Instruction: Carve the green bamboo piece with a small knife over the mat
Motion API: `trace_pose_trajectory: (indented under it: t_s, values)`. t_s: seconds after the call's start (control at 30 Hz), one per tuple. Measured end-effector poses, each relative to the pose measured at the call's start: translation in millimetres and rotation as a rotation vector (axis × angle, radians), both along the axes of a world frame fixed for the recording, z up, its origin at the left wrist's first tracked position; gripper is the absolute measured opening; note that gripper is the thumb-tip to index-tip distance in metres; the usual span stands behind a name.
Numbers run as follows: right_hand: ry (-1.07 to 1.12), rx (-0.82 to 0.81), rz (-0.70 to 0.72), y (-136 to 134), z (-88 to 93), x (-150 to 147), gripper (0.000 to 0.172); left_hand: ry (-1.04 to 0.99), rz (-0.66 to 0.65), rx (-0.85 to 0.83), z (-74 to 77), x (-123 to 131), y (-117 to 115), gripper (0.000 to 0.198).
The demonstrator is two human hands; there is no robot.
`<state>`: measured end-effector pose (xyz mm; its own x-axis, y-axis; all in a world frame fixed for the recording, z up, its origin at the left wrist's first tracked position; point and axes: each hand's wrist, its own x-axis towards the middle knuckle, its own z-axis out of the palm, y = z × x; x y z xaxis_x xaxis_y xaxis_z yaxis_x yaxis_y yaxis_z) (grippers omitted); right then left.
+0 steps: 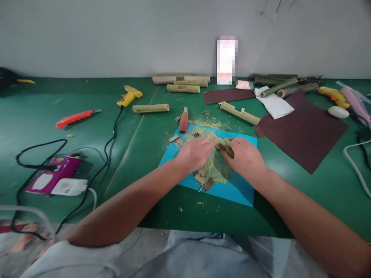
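Observation:
My right hand is closed round a short piece of bamboo, whose brown, hollowed side faces up. Close beside it, my left hand is closed with its fingertips near the bamboo; what they pinch is hidden. Both hands are over a blue sheet strewn with pale shavings and small bamboo offcuts. A red-handled chisel-like tool lies at the sheet's upper left edge.
Notched bamboo tubes lie along the wall, another behind my hands. Brown sandpaper sheets are at right. Left are a red utility knife, a yellow glue gun with cord, and a purple power strip. A phone leans upright.

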<state>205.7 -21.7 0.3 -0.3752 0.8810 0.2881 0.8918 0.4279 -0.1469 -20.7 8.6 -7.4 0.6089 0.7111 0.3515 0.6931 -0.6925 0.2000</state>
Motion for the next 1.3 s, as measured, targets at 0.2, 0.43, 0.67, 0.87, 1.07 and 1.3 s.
trace_pose_trajectory:
  t_s: [0.2,0.43,0.67,0.87,1.07,1.3]
  values:
    - [0.005,-0.080,-0.029,-5.2,7.8,-1.8,0.022,0.027,0.065,0.041,-1.5,-4.4,11.1,0.040]
    - [0.028,-0.075,-0.016,-11.8,11.4,-3.9,0.025,-0.043,0.065,0.032,1.1,-4.9,9.8,0.037]
    - [0.017,-0.094,-0.009,-14.2,13.2,-6.9,0.029,-0.099,0.071,0.003,1.1,-2.7,8.0,0.032]
    - [0.014,-0.197,-0.034,-15.6,12.2,-7.7,0.024,-0.076,0.037,0.000,1.0,1.5,-3.7,0.034]
    - [0.020,-0.277,-0.067,-14.9,16.9,-9.1,0.026,-0.074,0.038,0.060,-2.8,-1.7,4.3,0.037]
    - [-0.006,-0.300,-0.065,-15.3,20.3,-9.4,0.030,-0.060,-0.008,0.060,-1.3,0.5,4.3,0.036]
